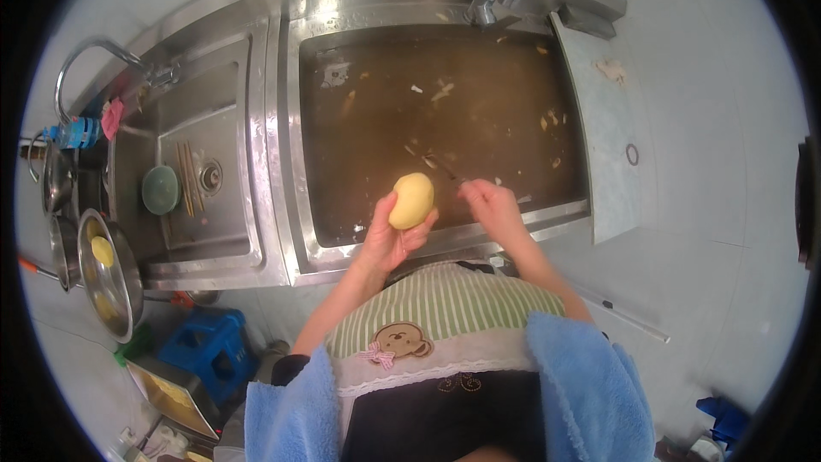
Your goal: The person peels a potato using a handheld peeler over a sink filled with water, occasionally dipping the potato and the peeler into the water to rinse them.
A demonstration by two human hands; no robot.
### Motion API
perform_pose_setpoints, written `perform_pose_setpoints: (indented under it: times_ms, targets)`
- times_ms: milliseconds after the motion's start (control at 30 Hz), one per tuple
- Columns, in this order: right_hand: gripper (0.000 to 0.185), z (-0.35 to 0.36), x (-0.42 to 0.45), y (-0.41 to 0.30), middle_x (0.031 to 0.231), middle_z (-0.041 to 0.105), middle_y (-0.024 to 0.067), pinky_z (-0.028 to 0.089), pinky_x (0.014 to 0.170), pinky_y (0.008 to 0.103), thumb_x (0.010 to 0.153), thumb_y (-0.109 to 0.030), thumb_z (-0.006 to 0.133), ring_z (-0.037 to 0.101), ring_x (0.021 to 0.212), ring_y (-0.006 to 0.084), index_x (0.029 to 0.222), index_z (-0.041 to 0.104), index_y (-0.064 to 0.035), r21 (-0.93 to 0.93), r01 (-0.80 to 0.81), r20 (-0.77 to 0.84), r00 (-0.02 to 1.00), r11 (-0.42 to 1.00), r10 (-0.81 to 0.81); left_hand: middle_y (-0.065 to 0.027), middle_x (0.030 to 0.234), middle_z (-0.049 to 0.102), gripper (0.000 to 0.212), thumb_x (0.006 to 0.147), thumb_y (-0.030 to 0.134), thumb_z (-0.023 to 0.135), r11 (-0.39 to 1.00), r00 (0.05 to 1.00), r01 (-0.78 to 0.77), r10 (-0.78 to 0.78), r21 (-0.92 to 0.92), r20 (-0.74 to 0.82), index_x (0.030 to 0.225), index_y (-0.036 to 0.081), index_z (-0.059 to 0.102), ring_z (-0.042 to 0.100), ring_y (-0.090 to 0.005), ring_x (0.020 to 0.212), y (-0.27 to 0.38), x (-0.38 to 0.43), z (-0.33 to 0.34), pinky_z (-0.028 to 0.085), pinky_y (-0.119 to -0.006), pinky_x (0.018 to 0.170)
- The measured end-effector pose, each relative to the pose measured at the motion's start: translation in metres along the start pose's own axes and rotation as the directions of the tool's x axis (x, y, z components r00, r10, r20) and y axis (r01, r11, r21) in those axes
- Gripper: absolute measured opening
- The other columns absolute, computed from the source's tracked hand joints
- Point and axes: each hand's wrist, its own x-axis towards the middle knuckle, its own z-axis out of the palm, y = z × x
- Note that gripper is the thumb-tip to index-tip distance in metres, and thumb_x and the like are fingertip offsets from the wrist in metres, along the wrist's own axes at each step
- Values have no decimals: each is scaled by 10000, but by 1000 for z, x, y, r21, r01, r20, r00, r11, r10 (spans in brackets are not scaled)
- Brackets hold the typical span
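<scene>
In my left hand [396, 231] is a pale yellow peeled potato [412, 201], held over the front of a steel sink basin [294, 160]. My right hand [492, 204] grips the handle of a thin dark tool [446, 168], which looks like a peeler or small knife; its far end points away to the left, just beyond the potato. The two do not touch. Murky brown water [474, 109] fills the basin, with peel scraps [442, 91] floating in it.
A chrome faucet [484, 9] stands behind the basin. The left sink [256, 205] holds a green bowl [160, 190] and wooden chopsticks [188, 179]. Farther left, a steel bowl [131, 269] contains yellow potatoes [102, 251]. A blue plastic stool [208, 350] stands below on the floor.
</scene>
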Motion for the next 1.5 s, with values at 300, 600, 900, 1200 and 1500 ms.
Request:
perform_pose_setpoints:
  times_ms: [300,600,900,1200,1500]
  targets:
    - [280,5,-18,-24,717,615,89,453,574,298,997,-279,564,561,608,144,945,674,-26,135,196,41,978,971,-203,-148,944,540,584,952,564,484,961,999,24,-33,-274,-26,1239,55,492,421,-70,533,-1,0,5,354,-172,426]
    - [356,-16,-5,14,588,528,2,407,525,250,1025,-305,520,502,559,68,915,664,1,240,-115,-10,993,964,120,-50,1012,570,589,846,361,708,918,990,-92,127,386,-66,1312,95,465,493,-75,686,9,-6,12,356,-204,518]
    - [252,-10,-6,-32,699,631,84,475,596,304,1004,-262,545,598,619,181,969,676,-50,-20,204,-200,958,979,-204,41,995,556,564,822,269,730,754,949,26,188,656,-253,1308,144,471,502,-48,784,7,-4,18,364,-200,563]
    - [281,2,55,115,948,706,167,541,785,458,952,-313,547,679,915,352,1007,686,-76,-819,-195,-67,966,540,248,10,1040,568,555,849,272,733,819,922,-21,237,573,-305,1320,152,464,530,-71,846,2,-15,8,383,-210,558]
    - [295,12,35,56,955,698,181,509,811,481,963,-303,526,652,935,392,1007,691,-63,-492,-87,43,991,866,125,-14,1038,591,552,861,242,725,809,915,-115,312,576,-255,1310,73,453,565,-90,807,-1,-24,-3,427,-234,556]
